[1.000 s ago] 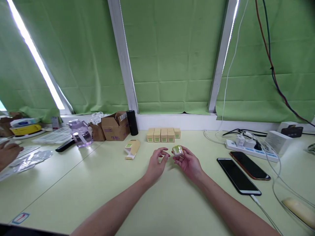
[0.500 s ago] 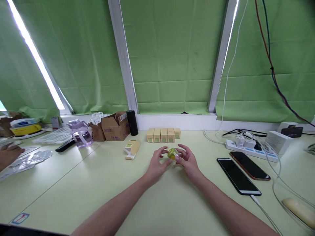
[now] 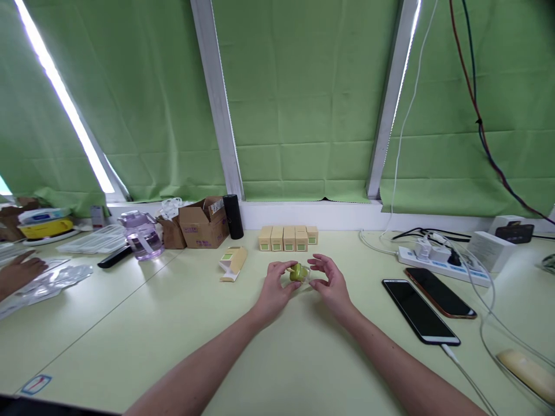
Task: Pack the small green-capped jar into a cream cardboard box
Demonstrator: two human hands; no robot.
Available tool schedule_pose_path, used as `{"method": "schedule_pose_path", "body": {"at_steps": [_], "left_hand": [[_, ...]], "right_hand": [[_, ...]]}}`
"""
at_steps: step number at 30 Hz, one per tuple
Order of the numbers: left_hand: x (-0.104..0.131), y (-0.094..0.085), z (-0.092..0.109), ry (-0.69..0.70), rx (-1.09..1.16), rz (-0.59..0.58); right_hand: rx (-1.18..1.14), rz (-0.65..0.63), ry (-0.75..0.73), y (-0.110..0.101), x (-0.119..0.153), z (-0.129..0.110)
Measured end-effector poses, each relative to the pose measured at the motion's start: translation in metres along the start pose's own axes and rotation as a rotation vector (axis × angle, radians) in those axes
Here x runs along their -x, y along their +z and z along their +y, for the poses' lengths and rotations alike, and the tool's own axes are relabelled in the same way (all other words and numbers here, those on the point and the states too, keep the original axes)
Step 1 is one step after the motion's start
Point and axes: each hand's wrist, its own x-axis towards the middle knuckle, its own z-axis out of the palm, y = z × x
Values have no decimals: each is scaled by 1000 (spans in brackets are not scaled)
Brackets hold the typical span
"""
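Note:
My left hand (image 3: 275,287) pinches a small green jar (image 3: 297,273) with a clear base just above the pale green table (image 3: 173,335). My right hand (image 3: 330,284) hovers right beside the jar, fingers apart and curled toward it, with nothing gripped in them. A row of small beige boxes (image 3: 288,238) stands just behind both hands. An opened beige box (image 3: 233,263) lies on its side to the left of my left hand.
Two phones (image 3: 420,310) (image 3: 440,292) and a power strip (image 3: 437,259) with cables lie to the right. A cardboard box (image 3: 203,222), black cylinder (image 3: 233,215) and purple jug (image 3: 141,234) stand at back left. Another person's hand (image 3: 19,274) rests by plastic bags (image 3: 52,284).
The jar passed from my right hand into my left hand. My right hand's fingers have let go and spread beside it. The other person's hand at far left shifted slightly.

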Motion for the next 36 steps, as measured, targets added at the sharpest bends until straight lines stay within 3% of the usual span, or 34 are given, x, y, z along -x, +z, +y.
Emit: {"method": "schedule_pose_path", "body": {"at_steps": [7,14,27,31,36], "left_hand": [[0,-4,-2,100,-167,-65],[0,-3,-11,85,-286,-134],[0,-3,-12,60,-353,-120],[-23,-24,-10,-13,-420,96],[-58,-82,-6,-254,-686,312]], "right_hand": [[25,145,7,-10,-8,13],[26,144,28,-10,-10,17],[35,135,31,-13,-9,21],[13,147,41,-15,-9,21],[4,160,40,-15,-9,23]]}}
